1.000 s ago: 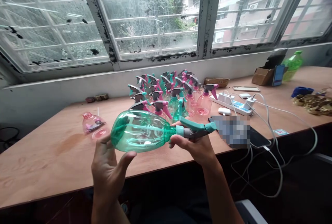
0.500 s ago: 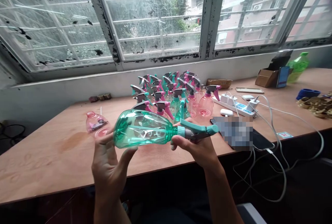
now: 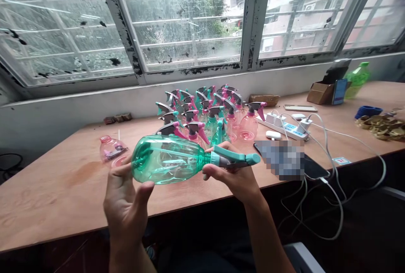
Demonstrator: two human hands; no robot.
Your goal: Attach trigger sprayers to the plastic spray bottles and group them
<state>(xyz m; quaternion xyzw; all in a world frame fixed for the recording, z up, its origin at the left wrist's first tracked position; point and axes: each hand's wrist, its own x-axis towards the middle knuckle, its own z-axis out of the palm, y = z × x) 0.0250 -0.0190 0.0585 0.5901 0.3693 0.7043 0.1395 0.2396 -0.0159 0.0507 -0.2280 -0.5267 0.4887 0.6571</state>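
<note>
A clear green spray bottle [image 3: 167, 161] lies sideways in the air between my hands, its base to the left and its teal and grey spray head to the right. My left hand [image 3: 128, 199] cups the base, thumb below and fingers behind. At the neck, my right hand [image 3: 232, 178] grips just under the collar, with some fingers hidden behind the bottle. Behind it on the table stand several pink and green spray bottles [image 3: 249, 127] with trigger heads. To the left lies a pink bottle [image 3: 109, 150] without a fitted head, a loose spray head beside it.
On the right are a power strip [image 3: 286, 127] with chargers and white cables, a dark phone [image 3: 313, 167], a cardboard box [image 3: 319, 93], a green bottle [image 3: 357, 79] and a blue coil [image 3: 368, 112]. The wooden table [image 3: 47, 193] ends at a front edge below my hands.
The whole scene has shifted slightly left as the view turned. Both hands still hold the green spray bottle, whose base has tipped slightly lower.
</note>
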